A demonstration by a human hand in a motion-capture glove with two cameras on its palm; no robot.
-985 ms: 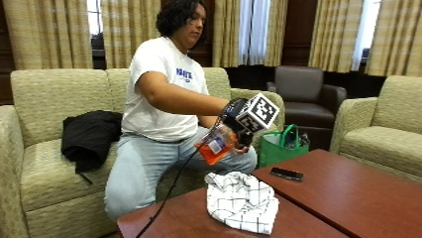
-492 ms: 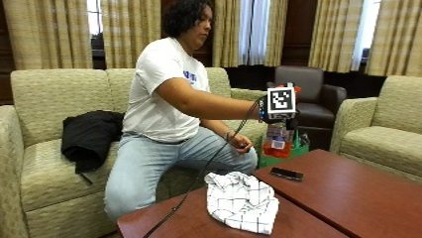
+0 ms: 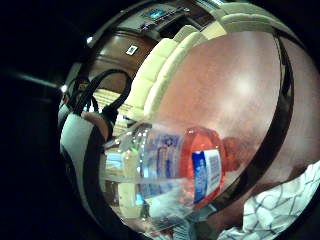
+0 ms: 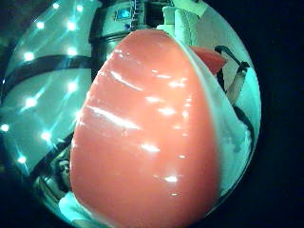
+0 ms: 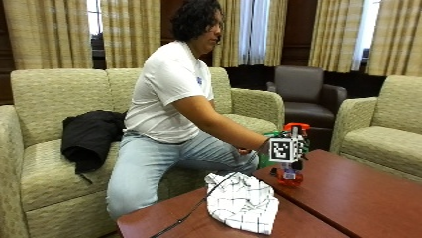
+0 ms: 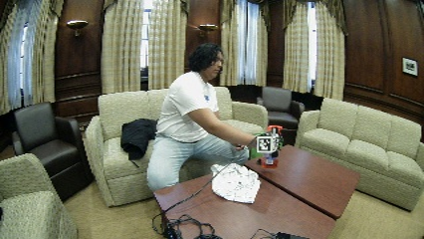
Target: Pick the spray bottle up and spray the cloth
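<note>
The spray bottle [image 5: 290, 168] stands upright on the wooden table [image 5: 356, 198], its orange base down on the tabletop and its orange trigger top up. It is clear-walled, with orange liquid low in it and a blue and white label. The gloved right hand [image 5: 282, 149] is wrapped around the bottle's middle, fingers curled about it, and the person's arm reaches out to it from the sofa. From the palm's thumb side the orange bottle [image 4: 147, 137] fills nearly everything, so it sits right against the palm.

Just beside the bottle, on the side nearer the sofa, lies the cloth [image 5: 242, 202], a white one with a thin dark check, crumpled into a loose heap near the table's edge. Bottle and cloth are close but not touching. The little-finger side of the palm shows the same: the bottle [image 3: 170, 165] above the reddish tabletop, with a corner of the checked cloth [image 3: 280, 210] beside it.

The person [image 5: 178, 99] sits forward on a pale green sofa [image 5: 39, 163] behind the bottle, in a white T-shirt and light jeans. A black jacket [image 5: 92, 136] is draped over the sofa seat, well apart from the bottle. Beyond the table stand a dark leather armchair [image 5: 306, 96] and a second pale sofa [image 5: 382, 134].
</note>
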